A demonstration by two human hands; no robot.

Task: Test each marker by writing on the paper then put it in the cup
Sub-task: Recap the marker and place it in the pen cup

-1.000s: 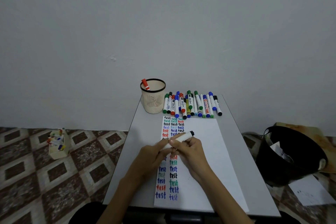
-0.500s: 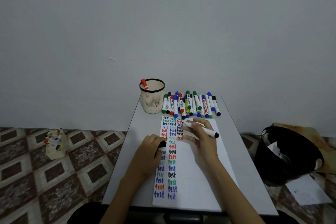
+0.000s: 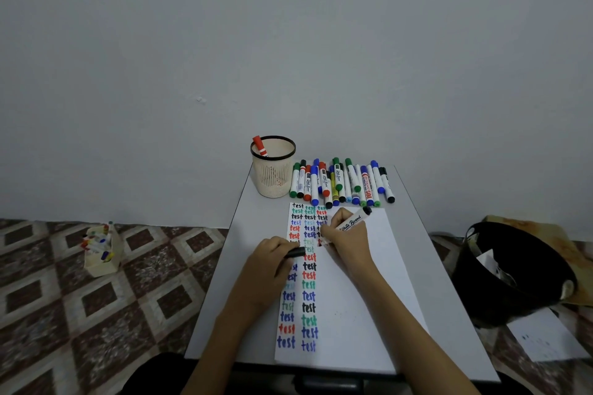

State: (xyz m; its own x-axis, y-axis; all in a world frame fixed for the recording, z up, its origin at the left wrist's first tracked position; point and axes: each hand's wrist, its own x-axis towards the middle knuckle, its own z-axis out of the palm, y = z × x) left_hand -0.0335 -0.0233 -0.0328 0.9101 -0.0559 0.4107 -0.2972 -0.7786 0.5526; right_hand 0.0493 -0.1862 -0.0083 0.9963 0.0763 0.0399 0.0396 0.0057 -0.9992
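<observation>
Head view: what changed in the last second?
The hands pulled the cap off the black marker. The left hand now holds the cap over the paper, and the right hand has swung the marker tip-down to the third column. The cup, the red marker in it and the marker row stayed put.

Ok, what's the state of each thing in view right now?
black marker: uncapped, gripped in the right hand, tip down at the paper.
cap: off, pinched in the left hand.
cup: upright, one red marker inside.
row of markers: capped, lying behind the paper.
paper: flat on the table, two "test" columns filled, third begun.
</observation>
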